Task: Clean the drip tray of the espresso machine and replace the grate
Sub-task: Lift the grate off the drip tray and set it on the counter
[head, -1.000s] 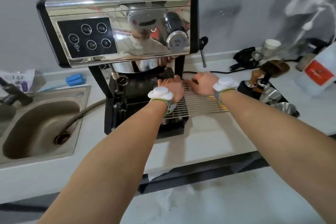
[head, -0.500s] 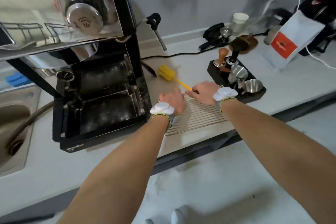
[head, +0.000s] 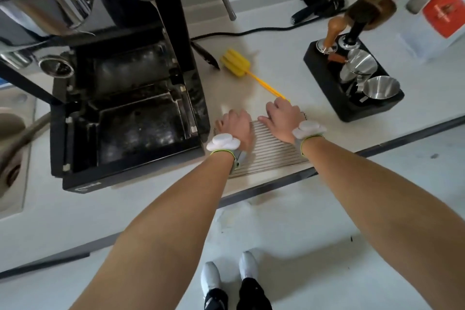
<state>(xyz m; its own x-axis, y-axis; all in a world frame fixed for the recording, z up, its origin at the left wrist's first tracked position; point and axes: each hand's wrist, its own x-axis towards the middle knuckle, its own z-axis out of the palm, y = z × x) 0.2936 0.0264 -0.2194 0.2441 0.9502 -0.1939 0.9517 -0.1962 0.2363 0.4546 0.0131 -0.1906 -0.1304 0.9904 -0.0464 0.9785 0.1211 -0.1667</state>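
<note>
The grate [head: 273, 148] is off the machine now and laid flat on the counter [head: 251, 83] at centre frame, left hand [head: 236, 126] and right hand [head: 281, 118] both still gripping its far edge, leaving the grimy drip tray [head: 141, 128] at left exposed for cleaning.

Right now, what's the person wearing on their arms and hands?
Both forearms are bare, with no sleeves or gloves. Each wrist carries a rounded white device on a grey strap edged in yellow-green, just behind the left hand and the right hand. No cables or markings show on them.
</note>
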